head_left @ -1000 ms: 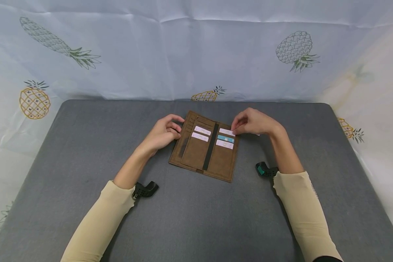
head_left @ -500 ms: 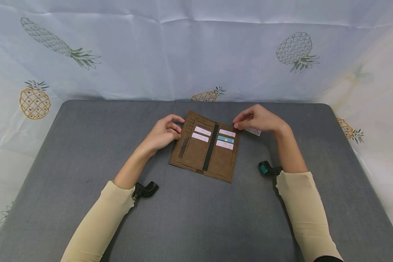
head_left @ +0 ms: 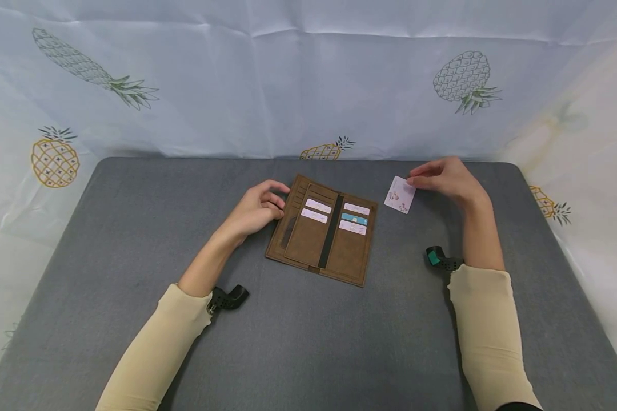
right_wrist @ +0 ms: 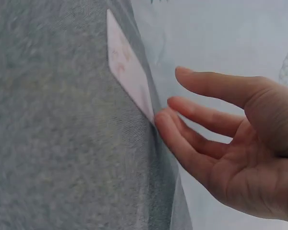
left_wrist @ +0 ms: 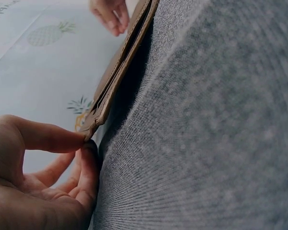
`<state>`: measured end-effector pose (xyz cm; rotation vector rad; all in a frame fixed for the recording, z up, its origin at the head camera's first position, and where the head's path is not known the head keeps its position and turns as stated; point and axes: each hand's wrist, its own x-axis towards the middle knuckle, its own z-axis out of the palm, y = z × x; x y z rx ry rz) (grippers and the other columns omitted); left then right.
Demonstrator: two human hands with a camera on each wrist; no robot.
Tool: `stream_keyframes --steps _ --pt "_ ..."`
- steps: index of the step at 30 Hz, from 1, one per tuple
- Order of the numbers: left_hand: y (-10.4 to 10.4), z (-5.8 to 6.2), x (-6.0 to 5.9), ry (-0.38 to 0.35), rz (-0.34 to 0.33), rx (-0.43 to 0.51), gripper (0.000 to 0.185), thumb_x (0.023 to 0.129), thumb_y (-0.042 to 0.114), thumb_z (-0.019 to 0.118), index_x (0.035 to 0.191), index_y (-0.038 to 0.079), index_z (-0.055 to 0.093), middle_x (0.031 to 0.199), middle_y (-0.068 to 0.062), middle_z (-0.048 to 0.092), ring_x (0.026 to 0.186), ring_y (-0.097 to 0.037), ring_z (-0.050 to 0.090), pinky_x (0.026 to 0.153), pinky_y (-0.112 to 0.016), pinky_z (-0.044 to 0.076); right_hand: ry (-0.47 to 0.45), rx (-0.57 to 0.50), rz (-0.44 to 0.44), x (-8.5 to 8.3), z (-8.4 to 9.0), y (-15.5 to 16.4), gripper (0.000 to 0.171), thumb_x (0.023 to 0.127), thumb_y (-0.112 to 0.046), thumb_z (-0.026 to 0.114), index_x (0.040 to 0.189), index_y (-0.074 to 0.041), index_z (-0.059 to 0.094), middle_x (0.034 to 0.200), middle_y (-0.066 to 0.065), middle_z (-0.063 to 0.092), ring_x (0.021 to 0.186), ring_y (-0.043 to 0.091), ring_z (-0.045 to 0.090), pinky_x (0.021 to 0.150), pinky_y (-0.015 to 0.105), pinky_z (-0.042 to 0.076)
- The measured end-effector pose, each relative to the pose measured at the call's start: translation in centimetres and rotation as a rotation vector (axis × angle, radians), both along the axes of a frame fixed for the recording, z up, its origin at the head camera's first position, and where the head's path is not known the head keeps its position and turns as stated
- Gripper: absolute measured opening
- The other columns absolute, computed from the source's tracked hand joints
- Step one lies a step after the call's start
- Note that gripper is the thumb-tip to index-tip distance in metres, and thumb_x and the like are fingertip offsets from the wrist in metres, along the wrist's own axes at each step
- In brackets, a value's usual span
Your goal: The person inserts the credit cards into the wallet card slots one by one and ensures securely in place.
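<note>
A brown wallet lies spread flat on the table, with several pink cards and a blue card showing in its slots. My left hand is at the wallet's left edge; in the left wrist view its thumb and fingers pinch the wallet's corner. To the right of the wallet, a pale pink card with a flower print lies on the table. My right hand is at the card's right side. In the right wrist view its thumb stands apart from the fingers, with fingertips right at the card's corner.
The grey table ends at the back against a white curtain printed with pineapples. A black wrist mount sits at the left cuff, another black mount at the right.
The right hand has moved right, away from the wallet, bringing the pink card with it. The card now lies fully in view, with the thumb off it. The left hand has stayed put.
</note>
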<state>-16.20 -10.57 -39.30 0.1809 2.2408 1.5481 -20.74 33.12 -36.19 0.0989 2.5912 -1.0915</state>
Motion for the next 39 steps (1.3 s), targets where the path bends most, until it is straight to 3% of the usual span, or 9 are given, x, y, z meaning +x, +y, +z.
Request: stream_keyframes --steps 3,8,16,26,33,39 --pt "0.0 0.0 0.0 0.003 -0.001 -0.001 0.049 0.101 -0.002 0.06 0.147 0.013 0.057 0.11 -0.01 0.063 0.093 -0.024 0.065 0.089 -0.038 0.052 0.007 0.05 0.007 -0.1 -0.2 -0.1 0.055 0.1 -0.036 0.08 0.14 0.0 0.07 0.134 0.014 0.076 0.098 0.001 0.062 0.104 0.043 0.049" --pt "0.0 -0.1 0.0 0.007 -0.005 -0.004 0.049 0.101 -0.003 0.059 0.147 0.012 0.057 0.109 -0.01 0.063 0.092 -0.024 0.065 0.088 -0.037 0.051 0.006 0.114 0.034 -0.3 -0.6 -0.8 0.06 0.095 -0.036 0.086 0.139 0.002 0.07 0.14 0.026 0.069 0.108 0.021 0.06 0.09 0.033 0.047" --pt "0.0 -0.1 0.0 0.006 -0.005 0.001 0.048 0.1 -0.002 0.061 0.147 0.012 0.058 0.11 -0.011 0.063 0.092 -0.026 0.064 0.088 -0.038 0.051 0.113 0.187 0.067 -0.3 -1.1 -2.1 0.054 0.087 -0.027 0.093 0.128 0.004 0.075 0.109 0.017 0.07 0.092 0.024 0.055 0.076 0.034 0.045" --pt "0.0 -0.3 -0.1 0.011 -0.003 0.006 0.048 0.1 -0.002 0.062 0.146 0.012 0.058 0.109 -0.01 0.063 0.09 -0.025 0.064 0.086 -0.037 0.051 0.064 0.169 0.123 -0.6 -1.1 -2.1 0.054 0.092 -0.023 0.088 0.129 0.01 0.066 0.115 0.022 0.066 0.095 0.024 0.056 0.076 0.028 0.046" --pt "0.0 -0.2 0.0 0.016 -0.011 0.005 0.049 0.099 -0.003 0.062 0.146 0.012 0.058 0.109 -0.01 0.064 0.086 -0.024 0.062 0.081 -0.036 0.05 0.033 0.153 0.094 -0.5 -0.9 -2.1 0.053 0.094 -0.022 0.085 0.129 0.011 0.064 0.111 0.017 0.066 0.089 0.019 0.058 0.074 0.027 0.047" --pt "-0.1 -0.2 0.0 0.014 -0.018 -0.001 0.049 0.099 -0.002 0.062 0.146 0.012 0.057 0.11 -0.011 0.064 0.087 -0.023 0.063 0.082 -0.035 0.05 0.076 0.104 0.086 -0.4 -0.9 -2.5 0.049 0.097 -0.018 0.081 0.134 0.01 0.065 0.119 0.021 0.066 0.093 0.018 0.059 0.073 0.022 0.046"
